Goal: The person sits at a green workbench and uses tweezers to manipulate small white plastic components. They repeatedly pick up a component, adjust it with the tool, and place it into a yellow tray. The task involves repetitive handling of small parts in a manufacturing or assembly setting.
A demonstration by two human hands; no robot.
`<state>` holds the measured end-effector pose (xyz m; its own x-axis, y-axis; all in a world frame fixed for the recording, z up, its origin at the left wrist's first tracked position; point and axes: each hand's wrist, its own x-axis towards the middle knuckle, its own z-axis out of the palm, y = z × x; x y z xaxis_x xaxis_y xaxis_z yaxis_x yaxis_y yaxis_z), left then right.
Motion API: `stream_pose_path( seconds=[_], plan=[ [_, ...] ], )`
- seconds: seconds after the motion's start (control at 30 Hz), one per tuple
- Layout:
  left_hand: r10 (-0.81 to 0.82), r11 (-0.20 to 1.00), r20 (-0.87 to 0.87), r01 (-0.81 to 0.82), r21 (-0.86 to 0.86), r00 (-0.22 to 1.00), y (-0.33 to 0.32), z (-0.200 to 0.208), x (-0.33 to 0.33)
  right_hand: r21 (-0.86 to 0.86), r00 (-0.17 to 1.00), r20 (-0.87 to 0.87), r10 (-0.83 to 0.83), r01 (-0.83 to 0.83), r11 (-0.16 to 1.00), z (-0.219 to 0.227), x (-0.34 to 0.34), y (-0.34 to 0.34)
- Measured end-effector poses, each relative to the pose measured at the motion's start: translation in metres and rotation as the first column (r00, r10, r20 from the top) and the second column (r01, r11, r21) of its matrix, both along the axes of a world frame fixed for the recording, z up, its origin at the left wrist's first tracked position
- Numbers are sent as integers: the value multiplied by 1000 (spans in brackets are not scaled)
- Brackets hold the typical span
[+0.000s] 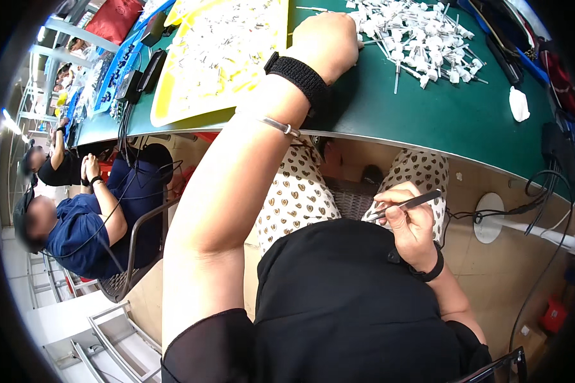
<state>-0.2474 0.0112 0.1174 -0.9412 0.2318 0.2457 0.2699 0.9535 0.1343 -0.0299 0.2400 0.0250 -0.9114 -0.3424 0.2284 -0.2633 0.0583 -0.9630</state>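
Observation:
My left hand (329,43) reaches far over the green table, at the left edge of a pile of small white plastic parts with thin pins (421,41). Its fingers curl under and look closed; the back of the hand hides whatever they may hold. A black strap and a metal bangle are on that wrist. Above my lap, my right hand (412,226) is closed on dark tweezers (418,200), whose tips point left and down. A black band circles the right wrist.
A yellow tray (163,102) with many small pieces lies left of my left arm. Crumpled white tissue (519,104) lies at the table's right, near black cables (546,182). Two people sit at the left; a chair (134,255) stands beside them. The table edge (377,140) runs above my knees.

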Motion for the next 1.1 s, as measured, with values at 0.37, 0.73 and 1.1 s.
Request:
stream_pose_path(
  seconds=[0.37,0.73,1.1],
  plan=[
    [-89,689,36,36,724,995,-11,13,93,-395,949,293,114,12,919,-1,-3,-2],
    [-243,238,300,-243,940,923,-12,-118,242,-429,923,369,108,66,901,-6,-11,-4],
    [-303,267,293,-214,940,907,-9,-147,245,-168,959,276,-60,110,980,-9,2,-34]
  ],
)
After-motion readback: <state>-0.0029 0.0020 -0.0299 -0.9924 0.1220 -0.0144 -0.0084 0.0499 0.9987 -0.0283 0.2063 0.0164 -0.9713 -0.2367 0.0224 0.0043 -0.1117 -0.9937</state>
